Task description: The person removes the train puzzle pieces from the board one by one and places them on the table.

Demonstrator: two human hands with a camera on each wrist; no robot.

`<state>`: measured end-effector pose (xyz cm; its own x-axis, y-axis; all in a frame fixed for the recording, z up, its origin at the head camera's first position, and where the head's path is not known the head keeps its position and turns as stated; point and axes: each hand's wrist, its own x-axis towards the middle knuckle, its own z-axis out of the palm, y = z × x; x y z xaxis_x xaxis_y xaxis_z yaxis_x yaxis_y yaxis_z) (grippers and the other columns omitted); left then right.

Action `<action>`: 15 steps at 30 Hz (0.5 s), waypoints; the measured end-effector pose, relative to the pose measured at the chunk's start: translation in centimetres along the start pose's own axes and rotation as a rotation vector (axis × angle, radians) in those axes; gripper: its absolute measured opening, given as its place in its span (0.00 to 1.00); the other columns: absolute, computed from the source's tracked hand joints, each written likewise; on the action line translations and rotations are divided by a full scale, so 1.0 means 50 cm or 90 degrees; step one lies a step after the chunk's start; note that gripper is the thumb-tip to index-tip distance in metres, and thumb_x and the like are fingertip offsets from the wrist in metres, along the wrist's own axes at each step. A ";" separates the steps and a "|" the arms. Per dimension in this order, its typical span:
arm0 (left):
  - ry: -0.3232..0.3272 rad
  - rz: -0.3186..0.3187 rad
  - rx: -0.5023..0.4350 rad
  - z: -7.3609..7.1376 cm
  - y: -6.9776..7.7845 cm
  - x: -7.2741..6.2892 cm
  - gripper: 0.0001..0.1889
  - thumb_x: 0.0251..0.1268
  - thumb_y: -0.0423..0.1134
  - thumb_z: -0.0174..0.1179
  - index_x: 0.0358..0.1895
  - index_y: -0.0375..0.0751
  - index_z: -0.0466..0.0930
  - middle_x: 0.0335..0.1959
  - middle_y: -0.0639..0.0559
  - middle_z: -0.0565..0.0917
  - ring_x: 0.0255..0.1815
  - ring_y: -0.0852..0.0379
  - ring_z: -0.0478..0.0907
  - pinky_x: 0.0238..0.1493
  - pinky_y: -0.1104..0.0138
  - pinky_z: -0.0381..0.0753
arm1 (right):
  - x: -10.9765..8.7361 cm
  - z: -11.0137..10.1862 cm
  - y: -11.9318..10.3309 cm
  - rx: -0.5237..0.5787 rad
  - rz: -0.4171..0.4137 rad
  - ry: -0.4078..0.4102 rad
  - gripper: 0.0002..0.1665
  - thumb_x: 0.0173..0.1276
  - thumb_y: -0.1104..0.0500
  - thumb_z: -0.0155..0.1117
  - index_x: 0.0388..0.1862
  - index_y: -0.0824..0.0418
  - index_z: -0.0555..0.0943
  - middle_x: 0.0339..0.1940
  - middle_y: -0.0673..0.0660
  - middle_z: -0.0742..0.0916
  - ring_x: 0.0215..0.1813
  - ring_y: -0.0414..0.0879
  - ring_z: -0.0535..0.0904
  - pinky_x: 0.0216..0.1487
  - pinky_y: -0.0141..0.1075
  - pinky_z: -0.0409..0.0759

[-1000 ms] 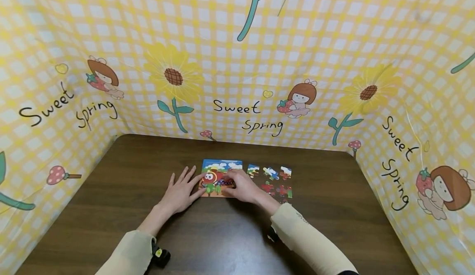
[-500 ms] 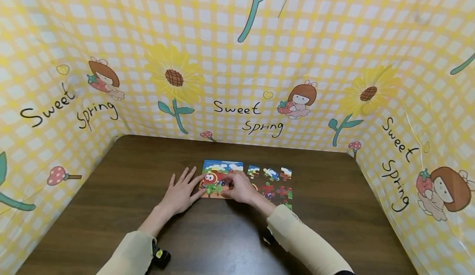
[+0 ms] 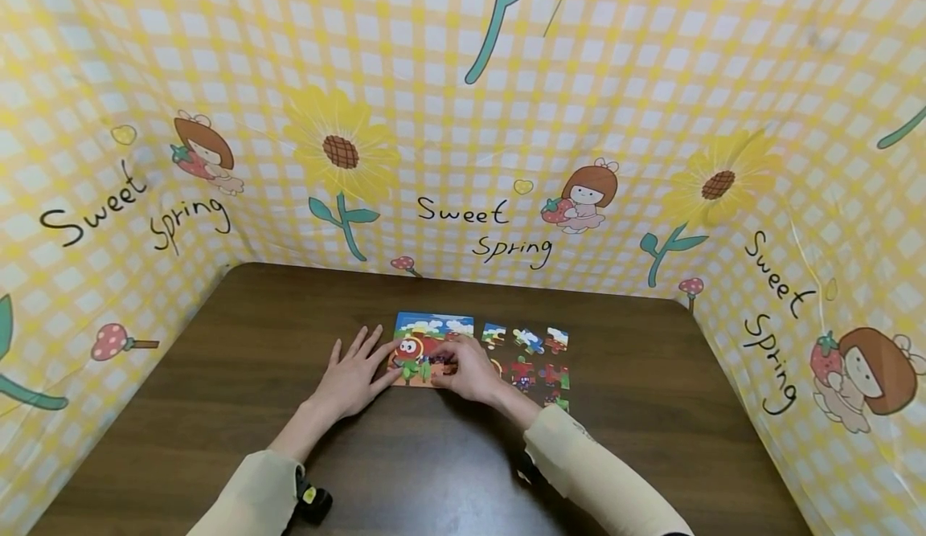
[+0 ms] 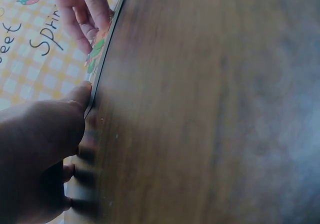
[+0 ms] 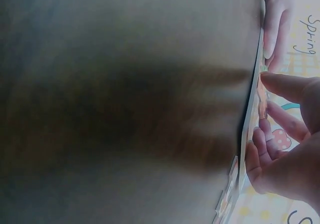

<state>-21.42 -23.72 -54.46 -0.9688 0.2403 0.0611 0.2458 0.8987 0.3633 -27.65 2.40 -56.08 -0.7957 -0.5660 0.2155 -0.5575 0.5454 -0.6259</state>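
Note:
A bright cartoon jigsaw puzzle (image 3: pixel 432 325) lies in its thin flat board on the brown table, with a red round-eyed character and blue sky on it. My left hand (image 3: pixel 350 377) rests flat at the board's left side, fingers spread, thumb and index finger touching its edge. Over the right half of the board, my right hand (image 3: pixel 466 369) pinches a puzzle piece (image 3: pixel 443 364) between thumb and fingertips, close down on the picture. The hand covers the board's right part. In the right wrist view, the thumb (image 5: pixel 287 86) and index finger (image 5: pixel 287 120) come down on the board.
Several loose puzzle pieces (image 3: pixel 526 339) lie in rows right of the board, the nearest ones partly behind the right wrist. A yellow checked cloth (image 3: pixel 463 142) with flowers and lettering walls the table (image 3: pixel 304 295) at the back and both sides.
My right hand has shifted slightly on the board, its fingertips drawing a little lower and left; more loose pieces show beside its wrist. The left hand stays put.

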 end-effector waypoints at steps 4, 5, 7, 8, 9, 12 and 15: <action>0.002 0.000 -0.010 0.005 -0.002 0.000 0.33 0.85 0.59 0.57 0.84 0.51 0.70 0.89 0.33 0.60 0.91 0.26 0.52 0.82 0.19 0.47 | -0.001 0.009 0.011 -0.001 -0.007 0.015 0.19 0.65 0.53 0.86 0.54 0.51 0.92 0.48 0.53 0.88 0.47 0.44 0.81 0.48 0.38 0.81; 0.003 0.000 -0.011 0.005 -0.003 -0.001 0.33 0.85 0.59 0.57 0.84 0.51 0.70 0.89 0.33 0.60 0.91 0.27 0.52 0.82 0.19 0.47 | -0.002 0.007 0.008 0.002 -0.006 0.014 0.19 0.65 0.53 0.86 0.54 0.52 0.92 0.48 0.53 0.88 0.47 0.43 0.81 0.48 0.37 0.81; 0.001 -0.001 -0.010 0.004 -0.002 -0.001 0.33 0.84 0.59 0.58 0.84 0.51 0.70 0.90 0.33 0.60 0.91 0.27 0.52 0.82 0.19 0.46 | -0.005 -0.004 -0.007 0.013 0.001 0.004 0.18 0.66 0.55 0.85 0.54 0.52 0.92 0.48 0.54 0.87 0.46 0.42 0.81 0.48 0.36 0.82; 0.001 0.000 -0.005 0.003 -0.001 -0.002 0.33 0.84 0.59 0.58 0.84 0.50 0.70 0.89 0.33 0.60 0.91 0.27 0.52 0.82 0.19 0.47 | -0.007 -0.011 -0.016 0.021 0.004 -0.003 0.18 0.67 0.55 0.84 0.55 0.53 0.92 0.48 0.54 0.88 0.46 0.42 0.81 0.47 0.36 0.82; 0.002 0.000 0.001 0.002 -0.001 -0.002 0.33 0.85 0.58 0.58 0.84 0.50 0.71 0.89 0.33 0.61 0.91 0.26 0.53 0.81 0.19 0.47 | -0.008 -0.015 -0.023 0.033 0.012 -0.008 0.18 0.67 0.57 0.83 0.55 0.54 0.92 0.48 0.54 0.89 0.45 0.41 0.82 0.47 0.36 0.82; -0.001 -0.006 0.004 -0.001 0.002 -0.002 0.33 0.85 0.58 0.58 0.85 0.51 0.70 0.90 0.34 0.60 0.91 0.28 0.52 0.82 0.20 0.47 | -0.011 -0.030 -0.049 0.062 0.042 -0.035 0.19 0.70 0.60 0.81 0.58 0.57 0.91 0.49 0.56 0.92 0.43 0.40 0.84 0.45 0.33 0.83; 0.000 -0.006 0.006 -0.003 0.003 -0.003 0.33 0.86 0.58 0.57 0.85 0.51 0.69 0.90 0.34 0.60 0.91 0.28 0.52 0.82 0.20 0.47 | -0.012 -0.035 -0.064 0.085 0.064 -0.056 0.21 0.71 0.63 0.80 0.61 0.61 0.89 0.49 0.58 0.93 0.42 0.41 0.84 0.44 0.33 0.83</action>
<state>-21.24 -23.69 -54.29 -0.9709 0.2323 0.0576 0.2375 0.9045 0.3543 -25.79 2.06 -52.90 -0.8190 -0.5676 0.0846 -0.4353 0.5184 -0.7361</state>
